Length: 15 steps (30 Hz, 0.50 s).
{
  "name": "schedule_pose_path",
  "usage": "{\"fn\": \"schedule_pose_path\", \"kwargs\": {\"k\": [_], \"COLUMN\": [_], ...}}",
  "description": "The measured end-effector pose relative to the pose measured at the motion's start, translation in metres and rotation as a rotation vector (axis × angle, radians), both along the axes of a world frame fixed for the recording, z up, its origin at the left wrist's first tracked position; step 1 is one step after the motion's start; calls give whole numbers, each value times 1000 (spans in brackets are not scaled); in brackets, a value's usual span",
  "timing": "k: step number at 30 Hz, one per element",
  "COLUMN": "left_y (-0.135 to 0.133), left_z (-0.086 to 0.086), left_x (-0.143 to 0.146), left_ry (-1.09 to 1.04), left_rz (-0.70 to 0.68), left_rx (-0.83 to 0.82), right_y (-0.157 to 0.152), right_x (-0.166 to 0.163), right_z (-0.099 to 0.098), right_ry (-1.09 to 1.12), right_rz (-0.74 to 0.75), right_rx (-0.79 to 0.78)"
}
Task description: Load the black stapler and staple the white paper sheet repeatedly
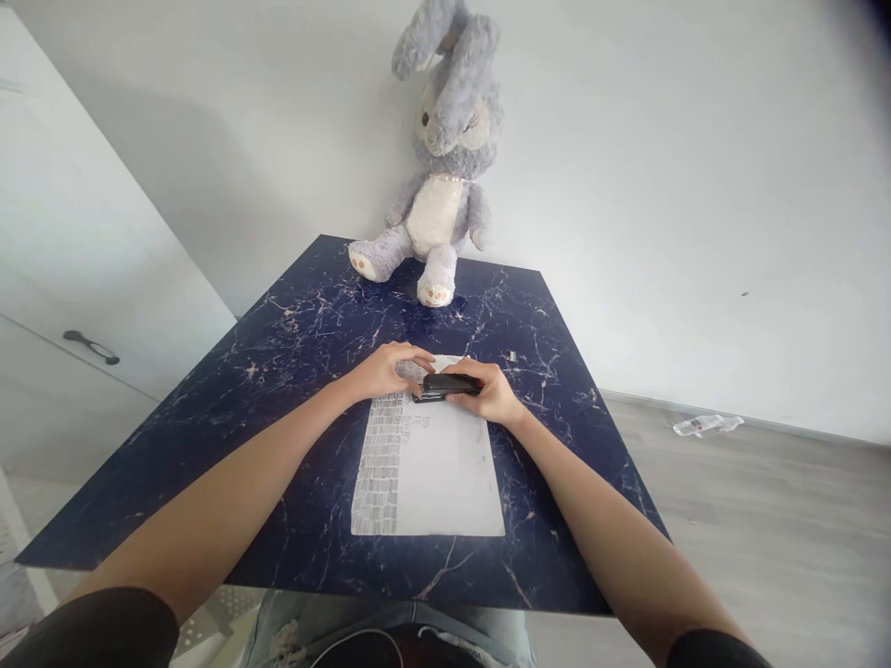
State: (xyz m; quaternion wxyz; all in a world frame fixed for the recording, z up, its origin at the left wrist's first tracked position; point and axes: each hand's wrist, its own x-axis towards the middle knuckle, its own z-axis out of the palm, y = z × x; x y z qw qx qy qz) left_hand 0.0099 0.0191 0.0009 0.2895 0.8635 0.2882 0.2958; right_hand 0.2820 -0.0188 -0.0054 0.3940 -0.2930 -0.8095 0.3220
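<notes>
A black stapler (449, 383) lies across the upper part of a printed sheet of paper (445, 482). My right hand (488, 390) is wrapped round its right end, thumb on the near side and fingers over the far side. At the stapler's left end, my left hand (390, 369) has its thumb and fingers apart, with the thumb tip close to the stapler's tip. Whether that thumb touches it, I cannot tell. Dense rows of print run down the paper's left side. Part of the paper's top is hidden behind both hands.
The sheet rests on a dark blue marble-patterned table (306, 325). A grey plush rabbit (445, 167) sits at the table's back edge against the wall. A small pale object (512, 356) lies right of the paper. A clear plastic bottle (706, 425) is on the floor.
</notes>
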Motion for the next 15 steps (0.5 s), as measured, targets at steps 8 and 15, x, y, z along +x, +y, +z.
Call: {"fn": "schedule_pose_path", "kwargs": {"k": [8,15], "left_y": [-6,-6], "left_z": [5,-2], "left_x": [3,7], "left_ry": [67,124], "left_rz": [3,45], "left_rx": [36,58], "right_y": [-4,11], "right_x": [-6,9], "right_z": [-1,-9], "right_ry": [-33,431], "right_rz": [-57,-623], "right_rx": [95,-86]}}
